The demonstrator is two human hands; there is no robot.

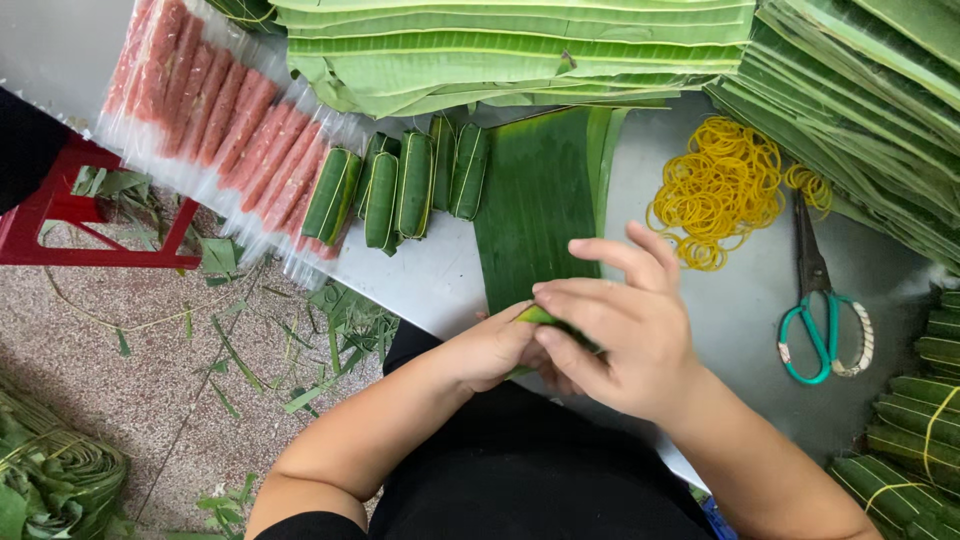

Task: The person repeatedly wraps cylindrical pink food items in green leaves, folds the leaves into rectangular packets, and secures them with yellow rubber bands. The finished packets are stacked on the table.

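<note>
My left hand [495,350] and my right hand [615,335] meet at the near edge of the metal table [740,300]. Together they grip a small roll wrapped in green leaf [540,317], mostly hidden by the fingers. A flat dark green banana leaf strip [535,200] lies on the table just beyond my hands. Several finished leaf-wrapped rolls tied with bands [400,185] lie in a row to the left of it. Beside those, pink sausage-like rolls in clear plastic [215,115] are lined up.
Yellow rubber bands [715,190] lie in a heap at the right, with green-handled scissors [820,310] beside them. Stacks of cut leaves [520,45] fill the back and right. More wrapped rolls [915,430] sit at the right edge. A red stool [60,225] stands on the leaf-littered floor.
</note>
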